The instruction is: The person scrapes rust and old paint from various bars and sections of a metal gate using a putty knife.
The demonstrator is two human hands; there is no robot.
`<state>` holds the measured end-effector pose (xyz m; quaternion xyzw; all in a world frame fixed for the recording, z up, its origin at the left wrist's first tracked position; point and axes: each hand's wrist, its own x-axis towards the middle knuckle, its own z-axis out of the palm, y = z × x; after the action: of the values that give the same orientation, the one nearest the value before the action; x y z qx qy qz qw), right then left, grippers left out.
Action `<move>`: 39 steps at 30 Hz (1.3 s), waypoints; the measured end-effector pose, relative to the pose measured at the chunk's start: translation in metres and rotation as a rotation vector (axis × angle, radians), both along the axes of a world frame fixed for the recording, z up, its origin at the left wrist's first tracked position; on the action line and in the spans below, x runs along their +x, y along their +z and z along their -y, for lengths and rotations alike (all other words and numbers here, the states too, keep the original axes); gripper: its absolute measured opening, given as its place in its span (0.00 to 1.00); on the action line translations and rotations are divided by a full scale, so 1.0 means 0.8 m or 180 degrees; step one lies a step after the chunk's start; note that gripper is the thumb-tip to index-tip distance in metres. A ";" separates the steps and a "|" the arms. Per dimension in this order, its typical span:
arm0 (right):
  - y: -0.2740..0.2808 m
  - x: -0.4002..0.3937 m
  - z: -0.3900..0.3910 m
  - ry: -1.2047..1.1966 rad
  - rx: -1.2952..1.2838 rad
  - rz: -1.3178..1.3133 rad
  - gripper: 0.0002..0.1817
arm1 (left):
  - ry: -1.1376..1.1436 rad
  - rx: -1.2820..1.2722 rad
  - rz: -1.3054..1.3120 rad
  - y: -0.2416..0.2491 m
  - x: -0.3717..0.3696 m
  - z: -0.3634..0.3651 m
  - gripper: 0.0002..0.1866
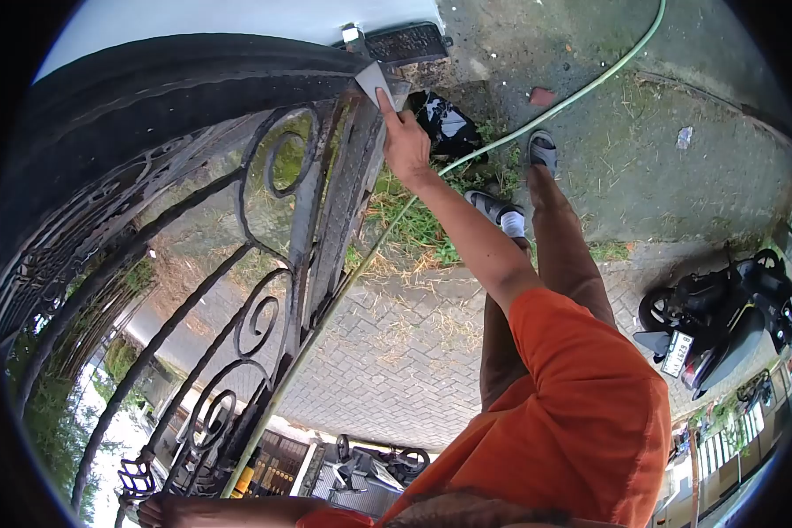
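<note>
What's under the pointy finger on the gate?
A flat grey piece is under the right hand's finger, against the gate. The metal right behind it is covered, so I can't see it.

Flat grey pad (pixel 372 81), tilted, against dark metal gate (pixel 349 176).

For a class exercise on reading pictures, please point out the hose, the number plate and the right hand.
Hose (pixel 541 120): head view, on its curved stretch near the shoes (pixel 544 151).
Number plate (pixel 676 353): head view, on its middle.
Right hand (pixel 406 145): head view, on the back of the hand.
</note>
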<state>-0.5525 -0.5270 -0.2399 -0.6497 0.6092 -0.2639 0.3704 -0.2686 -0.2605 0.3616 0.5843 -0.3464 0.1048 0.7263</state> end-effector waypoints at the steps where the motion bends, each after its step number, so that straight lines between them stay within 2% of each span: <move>1: 0.000 -0.007 -0.001 0.0120 -0.0385 0.0087 0.47 | 0.0020 -0.0121 0.0103 0.007 0.006 -0.015 0.16; 5: 0.092 -0.007 0.031 0.0676 -0.0971 0.0300 0.51 | -0.1314 -0.0322 -0.0426 0.001 -0.003 -0.016 0.16; 6: 0.134 -0.001 0.045 0.0614 -0.1513 0.0510 0.51 | -0.1007 -0.0417 -0.0271 -0.007 -0.012 -0.004 0.16; 7: 0.168 0.006 0.055 0.0630 -0.1876 0.0569 0.47 | -0.1199 -0.0462 -0.0386 -0.008 -0.012 -0.006 0.17; 9: 0.219 0.005 0.049 0.0680 -0.1747 0.0668 0.41 | -0.1117 -0.0383 -0.0304 -0.010 -0.010 -0.006 0.18; 10: 0.211 -0.008 0.044 0.0683 -0.2018 0.0515 0.37 | -0.1451 -0.0306 -0.0274 -0.010 0.003 -0.016 0.18; 11: 0.204 -0.025 0.032 0.0841 -0.1545 0.0088 0.36 | -0.1113 -0.0373 -0.0130 -0.018 -0.010 -0.002 0.18; 13: 0.210 -0.043 0.006 0.1197 -0.1114 -0.0225 0.34 | -0.0327 -0.0489 -0.0090 -0.025 -0.035 0.021 0.19; 14: 0.233 -0.031 0.009 0.0904 -0.2021 0.0458 0.34 | -0.0325 -0.0510 -0.0161 -0.024 -0.034 0.020 0.19; 17: 0.357 0.009 0.060 0.0573 -0.2421 0.0741 0.34 | -0.0203 -0.0525 -0.0262 -0.027 -0.036 0.021 0.19; 20: 0.420 0.009 0.089 0.0424 -0.2318 0.0637 0.34 | -0.0309 -0.0587 -0.0390 -0.029 -0.030 0.020 0.20; 21: 0.414 -0.004 0.082 0.0445 -0.2367 0.0661 0.34 | -0.0345 -0.0599 -0.0439 -0.031 -0.028 0.017 0.21; 23: 0.364 -0.035 0.064 0.0916 -0.1658 0.0012 0.34 | -0.0282 -0.0518 -0.0436 -0.031 -0.031 0.020 0.21; 25: 0.365 -0.039 0.067 0.0845 -0.1953 0.0015 0.33 | -0.0146 -0.0521 -0.0424 -0.030 -0.041 0.029 0.19; 26: 0.383 -0.026 0.079 0.0813 -0.2108 0.0380 0.32 | -0.0145 -0.0580 -0.0391 -0.030 -0.043 0.032 0.19; 27: 0.437 -0.021 0.088 0.0842 -0.2116 0.0348 0.31 | -0.0129 -0.0564 -0.0367 -0.030 -0.044 0.032 0.18; 29: 0.522 0.000 0.114 0.0781 -0.2720 0.1109 0.32 | -0.0045 -0.0593 -0.0272 -0.035 -0.038 0.029 0.15; 31: 0.536 -0.002 0.117 0.0874 -0.2747 0.1087 0.32 | 0.0831 -0.0430 0.0013 -0.048 -0.031 0.024 0.08; 33: 0.522 -0.017 0.106 0.0984 -0.2764 0.1032 0.32 | 0.2455 0.0026 0.0730 -0.057 -0.052 0.050 0.21; 34: 0.484 -0.031 0.097 0.1032 -0.2429 0.0844 0.32 | 0.2689 0.0316 0.1022 -0.047 -0.101 0.072 0.35; 35: 0.467 -0.043 0.093 0.1080 -0.2124 0.0635 0.32 | 0.2944 0.0414 0.1845 -0.050 -0.109 0.078 0.36; 37: 0.499 -0.047 0.098 0.1078 -0.2276 0.0638 0.31 | 0.2783 0.0672 0.2793 -0.042 -0.148 0.124 0.40; 39: 0.571 -0.029 0.112 0.1051 -0.2427 0.0707 0.30 | 0.1986 0.1011 0.3121 -0.034 -0.179 0.181 0.42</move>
<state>-0.5758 -0.6164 0.2167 -0.7965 0.3123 -0.4756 0.2044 -0.4115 -0.4054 0.3344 0.6433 -0.4646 0.5172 0.3206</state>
